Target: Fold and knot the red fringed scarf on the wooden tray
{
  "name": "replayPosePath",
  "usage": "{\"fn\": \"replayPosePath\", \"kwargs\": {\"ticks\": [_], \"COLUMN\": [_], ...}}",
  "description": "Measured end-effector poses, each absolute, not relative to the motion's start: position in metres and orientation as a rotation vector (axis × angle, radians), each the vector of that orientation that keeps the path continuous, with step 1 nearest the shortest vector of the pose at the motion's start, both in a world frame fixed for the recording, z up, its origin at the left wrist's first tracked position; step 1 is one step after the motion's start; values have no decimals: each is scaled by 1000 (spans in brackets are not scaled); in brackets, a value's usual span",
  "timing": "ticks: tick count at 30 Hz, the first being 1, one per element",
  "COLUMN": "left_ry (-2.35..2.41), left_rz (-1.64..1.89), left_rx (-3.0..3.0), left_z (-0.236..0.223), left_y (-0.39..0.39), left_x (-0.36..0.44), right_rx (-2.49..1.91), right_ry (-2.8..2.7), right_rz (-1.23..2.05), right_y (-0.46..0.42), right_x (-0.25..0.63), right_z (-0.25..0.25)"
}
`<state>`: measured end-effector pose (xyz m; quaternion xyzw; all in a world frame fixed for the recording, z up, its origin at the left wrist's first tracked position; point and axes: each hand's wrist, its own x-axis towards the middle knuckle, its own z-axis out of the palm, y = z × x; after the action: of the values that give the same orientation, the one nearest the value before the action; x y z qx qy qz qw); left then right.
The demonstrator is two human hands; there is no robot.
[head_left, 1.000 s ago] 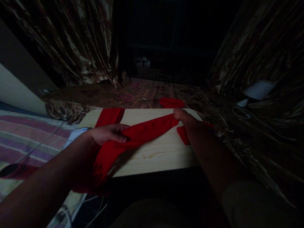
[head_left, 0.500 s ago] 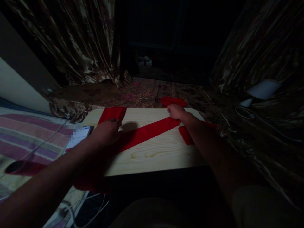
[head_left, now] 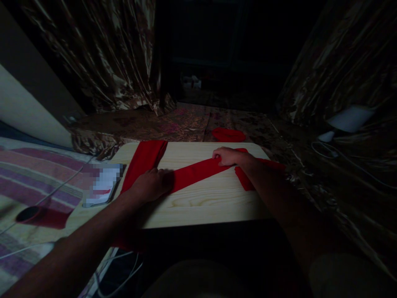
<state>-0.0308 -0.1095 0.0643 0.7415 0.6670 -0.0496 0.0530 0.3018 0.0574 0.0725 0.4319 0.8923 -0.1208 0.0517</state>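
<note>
A long red cloth strip (head_left: 197, 173) stretches at a slant across the light wooden table (head_left: 198, 207). On its left part my left hand (head_left: 152, 183) is closed, with its fingertips in shadow. My right hand (head_left: 228, 156) pinches the strip's right end near the far right of the tabletop. More red cloth (head_left: 145, 159) lies folded over the table's left side and hangs below the front edge. Beside my right forearm is another folded red piece (head_left: 245, 179), partly covered by the arm. A red bundle (head_left: 228, 134) rests just beyond the far edge.
A phone (head_left: 104, 184) lies at the table's left side, by a striped bed cover (head_left: 40, 174). A dark-mouthed red cylinder (head_left: 43, 217) is on the bed. White cables run at lower left. A white lamp (head_left: 350, 118) with a cord stands right; curtains (head_left: 124, 54) hang behind.
My left hand has moved right and nearer, from the folded cloth onto the slanted strip. My right hand has come slightly back toward me, drawing the strip's end over. The phone is more exposed.
</note>
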Motion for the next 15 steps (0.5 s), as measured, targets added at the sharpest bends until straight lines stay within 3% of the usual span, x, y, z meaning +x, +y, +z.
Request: {"fn": "replayPosePath", "kwargs": {"ticks": [15], "left_ry": [1987], "left_rz": [-40], "left_rx": [2128], "left_z": [69], "left_y": [-115], "left_x": [-34], "right_rx": [1351], "right_ry": [2519], "right_rz": [-289], "right_y": [62], "right_x": [293], "right_z": [80]}}
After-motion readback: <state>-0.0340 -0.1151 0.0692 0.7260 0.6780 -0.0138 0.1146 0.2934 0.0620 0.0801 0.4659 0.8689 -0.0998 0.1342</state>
